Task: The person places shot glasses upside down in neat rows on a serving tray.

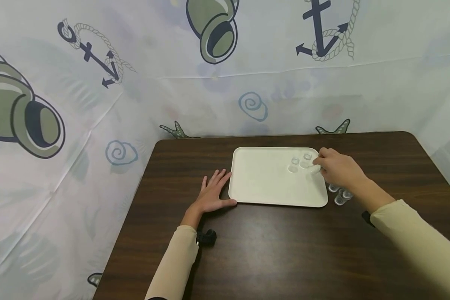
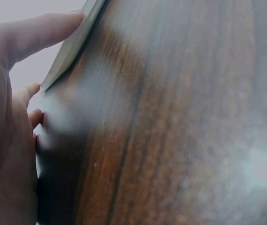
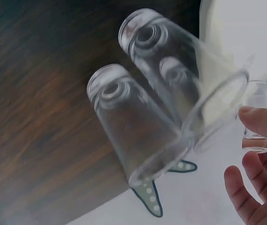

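Note:
My right hand [image 1: 341,168] pinches a small clear shot glass [image 1: 315,170] over the right part of a white tray [image 1: 262,179]. In the right wrist view, the thumb lies on one side of the held glass [image 3: 257,96] and the fingers on the other. Just left of it on the tray stand two more clear glasses, a left one [image 1: 293,164] and a right one [image 1: 306,160]. My left hand [image 1: 211,196] has its fingers spread, with thumb and fingertips at the tray's left edge; in the left wrist view the thumb [image 2: 44,35] lies against the rim.
Several clear glasses [image 1: 341,198] stand on the dark wood table [image 1: 270,250] right of the tray, partly hidden by the right hand. Two of them, a nearer glass [image 3: 136,126] and another [image 3: 168,61], fill the right wrist view. A patterned cloth [image 1: 217,100] hangs behind the table.

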Motion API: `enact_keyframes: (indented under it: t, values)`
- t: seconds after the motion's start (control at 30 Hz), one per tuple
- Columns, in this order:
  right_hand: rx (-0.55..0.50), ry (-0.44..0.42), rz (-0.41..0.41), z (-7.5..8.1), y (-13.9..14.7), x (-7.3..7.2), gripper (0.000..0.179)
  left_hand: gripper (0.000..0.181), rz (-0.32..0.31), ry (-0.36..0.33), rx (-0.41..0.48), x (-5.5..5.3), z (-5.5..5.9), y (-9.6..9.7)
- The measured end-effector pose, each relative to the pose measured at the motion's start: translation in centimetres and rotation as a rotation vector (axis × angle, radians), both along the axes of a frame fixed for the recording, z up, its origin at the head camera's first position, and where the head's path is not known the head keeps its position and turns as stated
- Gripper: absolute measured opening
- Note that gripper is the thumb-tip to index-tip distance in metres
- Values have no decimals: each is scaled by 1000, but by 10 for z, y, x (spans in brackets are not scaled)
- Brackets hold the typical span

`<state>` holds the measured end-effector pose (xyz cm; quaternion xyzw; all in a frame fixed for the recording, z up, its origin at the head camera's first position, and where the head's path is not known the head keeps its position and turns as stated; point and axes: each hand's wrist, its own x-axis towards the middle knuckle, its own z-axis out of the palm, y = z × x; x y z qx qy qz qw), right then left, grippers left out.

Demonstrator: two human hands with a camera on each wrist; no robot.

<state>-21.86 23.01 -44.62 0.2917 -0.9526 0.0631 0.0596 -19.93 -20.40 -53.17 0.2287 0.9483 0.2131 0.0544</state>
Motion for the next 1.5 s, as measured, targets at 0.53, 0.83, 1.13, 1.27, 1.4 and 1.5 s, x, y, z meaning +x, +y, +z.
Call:
enact_keyframes:
  t: [0.53,0.83,1.13,1.27,1.4,1.5]
  values:
    - [103,63,59,-22,-13,-8,23,101,17,-8,-11,0,-2,0]
    - [156,121,93,-25,-20,-10,25,101,12,-3,-1,1,-1,1]
    - [151,147,112,-25,-27,-11,23,101,11,1,6,1,-1,1]
    - [151,138,100,-25,-28,-12,26,100,13,-2,3,1,1,2]
    - [125,117,89,-24,-27,-10,30,101,14,-5,-3,1,2,2]
    - [104,90,77,-22,-27,-9,33,101,16,-9,7,1,0,1]
